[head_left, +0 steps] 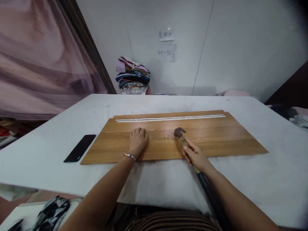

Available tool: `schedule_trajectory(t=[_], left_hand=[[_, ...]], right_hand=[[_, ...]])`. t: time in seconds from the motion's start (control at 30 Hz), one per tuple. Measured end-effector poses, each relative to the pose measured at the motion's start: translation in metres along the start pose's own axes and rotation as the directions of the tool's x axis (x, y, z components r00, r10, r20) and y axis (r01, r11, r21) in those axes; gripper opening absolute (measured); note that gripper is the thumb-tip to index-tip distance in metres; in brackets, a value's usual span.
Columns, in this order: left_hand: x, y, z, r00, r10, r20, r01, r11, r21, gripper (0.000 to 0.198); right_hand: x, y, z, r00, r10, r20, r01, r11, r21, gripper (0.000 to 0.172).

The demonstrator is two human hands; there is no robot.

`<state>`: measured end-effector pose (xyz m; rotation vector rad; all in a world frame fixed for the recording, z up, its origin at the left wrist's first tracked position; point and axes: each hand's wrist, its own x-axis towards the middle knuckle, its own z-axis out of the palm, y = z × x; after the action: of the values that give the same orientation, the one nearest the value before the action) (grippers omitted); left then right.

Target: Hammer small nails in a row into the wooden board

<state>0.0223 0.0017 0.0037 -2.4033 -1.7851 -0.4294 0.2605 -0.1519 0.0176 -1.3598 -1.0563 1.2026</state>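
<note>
A long wooden board [216,138] lies flat on the white table [264,179]. My left hand [138,141] rests on the board with its fingers curled under, a bracelet on the wrist. My right hand [196,156] is closed round the handle of a hammer [180,132]. The hammer's head touches the board at the right end of a short row of small nails [163,138]. That row runs between my two hands. A white measuring strip [170,118] lies along the board's far edge.
A black phone [80,148] lies on the table left of the board. A pile of folded clothes [132,76] sits against the far wall. A pink curtain [40,57] hangs at the left. Dark patterned cloth [51,210] shows at the lower left.
</note>
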Motion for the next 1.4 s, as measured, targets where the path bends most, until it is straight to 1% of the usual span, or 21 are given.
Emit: schedule_trajectory(t=[0.27, 0.43, 0.67, 0.83, 1.2, 1.4], left_hand=[[0.0004, -0.0007, 0.0009, 1.000, 0.006, -0.014, -0.006, 1.000, -0.004, 0.027], [0.0001, 0.0002, 0.0004, 1.000, -0.003, 0.002, 0.003, 1.000, -0.003, 0.027], [-0.0003, -0.0003, -0.0015, 1.000, -0.003, 0.001, 0.003, 1.000, -0.016, 0.027], [-0.0006, 0.0009, -0.0029, 1.000, -0.011, 0.023, 0.011, 1.000, -0.021, 0.028], [-0.0002, 0.0003, -0.0005, 1.000, 0.007, -0.012, -0.008, 1.000, -0.006, 0.026], [-0.0007, -0.0003, 0.0003, 1.000, 0.003, -0.007, -0.003, 1.000, -0.013, 0.026]], right_hand=[[-0.0001, 0.0011, 0.0007, 1.000, 0.018, 0.018, -0.018, 1.000, 0.004, 0.062], [0.0008, 0.0011, 0.0003, 1.000, -0.002, 0.012, 0.002, 1.000, 0.008, 0.063], [-0.0005, 0.0016, -0.0002, 1.000, 0.012, 0.008, -0.013, 1.000, 0.023, 0.063], [-0.0014, -0.0010, 0.0005, 1.000, 0.014, 0.000, -0.014, 1.000, 0.026, 0.063], [-0.0005, 0.0006, 0.0001, 1.000, 0.009, -0.008, -0.009, 1.000, 0.020, 0.064], [-0.0004, 0.0004, -0.0001, 1.000, 0.026, 0.016, -0.026, 0.999, 0.024, 0.064]])
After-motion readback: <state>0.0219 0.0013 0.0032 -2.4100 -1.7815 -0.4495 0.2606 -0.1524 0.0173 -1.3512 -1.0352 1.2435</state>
